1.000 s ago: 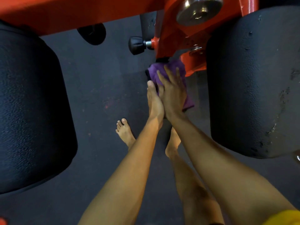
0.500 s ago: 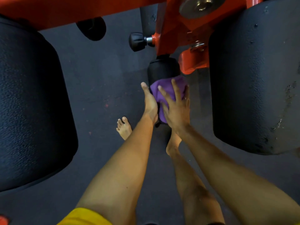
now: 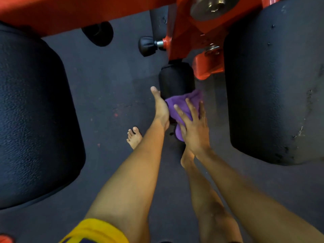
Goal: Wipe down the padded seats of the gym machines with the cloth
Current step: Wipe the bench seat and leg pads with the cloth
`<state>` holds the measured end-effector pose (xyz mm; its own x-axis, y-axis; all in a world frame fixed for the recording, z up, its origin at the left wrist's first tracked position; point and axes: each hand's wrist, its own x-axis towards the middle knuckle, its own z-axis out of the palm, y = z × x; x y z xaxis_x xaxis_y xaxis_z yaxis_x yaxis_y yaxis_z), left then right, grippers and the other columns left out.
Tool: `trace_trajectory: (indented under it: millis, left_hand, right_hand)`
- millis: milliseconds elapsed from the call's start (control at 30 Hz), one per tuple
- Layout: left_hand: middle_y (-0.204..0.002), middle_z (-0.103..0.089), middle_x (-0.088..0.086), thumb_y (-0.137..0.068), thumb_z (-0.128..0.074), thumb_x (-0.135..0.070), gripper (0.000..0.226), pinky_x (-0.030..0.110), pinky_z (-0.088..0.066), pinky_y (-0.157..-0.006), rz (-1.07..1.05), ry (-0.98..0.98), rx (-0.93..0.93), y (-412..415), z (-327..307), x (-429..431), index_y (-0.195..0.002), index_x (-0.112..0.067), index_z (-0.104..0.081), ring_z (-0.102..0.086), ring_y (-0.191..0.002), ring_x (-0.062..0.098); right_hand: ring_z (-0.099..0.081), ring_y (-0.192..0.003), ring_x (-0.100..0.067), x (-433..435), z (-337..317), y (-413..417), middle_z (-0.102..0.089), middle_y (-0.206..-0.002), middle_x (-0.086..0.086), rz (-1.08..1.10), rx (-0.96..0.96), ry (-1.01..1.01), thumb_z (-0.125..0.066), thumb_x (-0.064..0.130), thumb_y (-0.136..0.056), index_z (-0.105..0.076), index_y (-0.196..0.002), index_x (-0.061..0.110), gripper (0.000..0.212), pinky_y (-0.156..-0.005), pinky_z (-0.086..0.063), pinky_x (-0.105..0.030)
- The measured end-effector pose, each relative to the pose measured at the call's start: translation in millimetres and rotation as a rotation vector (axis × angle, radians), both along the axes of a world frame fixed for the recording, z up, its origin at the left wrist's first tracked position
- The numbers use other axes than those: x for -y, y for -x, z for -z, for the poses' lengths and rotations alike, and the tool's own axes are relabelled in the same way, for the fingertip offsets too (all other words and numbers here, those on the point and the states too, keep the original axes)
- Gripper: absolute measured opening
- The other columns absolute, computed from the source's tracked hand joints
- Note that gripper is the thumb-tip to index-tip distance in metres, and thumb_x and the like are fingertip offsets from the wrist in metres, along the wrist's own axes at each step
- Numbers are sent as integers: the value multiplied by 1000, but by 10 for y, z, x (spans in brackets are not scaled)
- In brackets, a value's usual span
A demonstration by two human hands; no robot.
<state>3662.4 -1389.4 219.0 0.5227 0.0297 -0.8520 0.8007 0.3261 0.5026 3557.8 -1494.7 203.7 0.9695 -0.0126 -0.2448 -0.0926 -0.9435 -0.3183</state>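
Note:
A purple cloth (image 3: 182, 106) lies over the near end of a small black padded roller (image 3: 176, 78) below the orange machine frame (image 3: 185, 32). My right hand (image 3: 194, 128) presses flat on the cloth, fingers spread over it. My left hand (image 3: 160, 109) rests edge-on against the roller's left side, touching the cloth's edge, thumb pointing away from me. Two large black pads flank me, one at the left (image 3: 33, 120) and one at the right (image 3: 277, 85). The roller's near end is hidden under the cloth and hands.
A black adjustment knob (image 3: 147, 46) sticks out left of the orange frame. My bare feet (image 3: 134, 137) stand on the dark rubber floor (image 3: 105, 102) between the two big pads. A steel pivot cap (image 3: 212, 6) sits at the top.
Both hands and the cloth have slid toward me along the roller, away from the orange frame, uncovering more of the black pad's far end.

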Motion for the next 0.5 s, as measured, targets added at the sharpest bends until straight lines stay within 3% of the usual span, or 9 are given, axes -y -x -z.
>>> trace_trajectory:
  millis: [67,133,200,267,400,500]
  left_hand:
    - [-123,-71,11,-95,-10,-78,88,45,-42,-115,0,-5,-30,-30,18,-12,-131,-16,-61,-65,-119,25]
    - [-126,-70,7,-85,-20,-91,96,42,-41,-116,-28,89,-38,49,43,89,-133,-19,-61,-65,-118,20]
    - [-142,-60,-3,-75,-27,-99,106,42,-39,-117,3,80,-2,156,-80,186,-149,-27,-47,-59,-129,14]
    - [-151,-52,-6,-87,-18,-89,92,42,-39,-117,4,67,68,207,-285,273,-158,-31,-30,-53,-135,12]
    - [-145,-57,9,-98,-6,-72,80,41,-42,-114,-57,86,41,109,-264,190,-151,-25,-44,-54,-134,22]
    - [-148,-53,11,-87,-11,-87,95,46,-35,-119,-88,85,-26,-78,-204,20,-146,-23,-49,-50,-137,27]
  right_hand:
    - [-11,-154,-44,16,21,56,-13,-171,5,13,-11,-12,-63,25,-96,-18,-158,49,81,-109,-43,-63]
    - [-16,-152,-46,-27,39,-189,-25,-168,1,59,23,-84,-55,25,-95,-36,-154,42,65,-112,-39,-64]
    - [-28,-147,-50,-126,11,-631,-39,-162,-3,113,100,-54,-61,30,-92,-50,-148,37,58,-109,-39,-66]
    - [-31,-147,-48,-239,-35,-1088,-42,-160,-2,164,114,-26,-68,35,-91,-54,-146,38,57,-109,-39,-66]
    - [-20,-153,-42,-284,-45,-1243,-37,-163,0,161,46,-67,-62,28,-94,-51,-147,38,55,-116,-30,-64]
    - [-24,-151,-44,-165,-16,-695,-39,-161,-1,52,104,-45,-64,19,-89,-51,-148,37,63,-115,-32,-65]
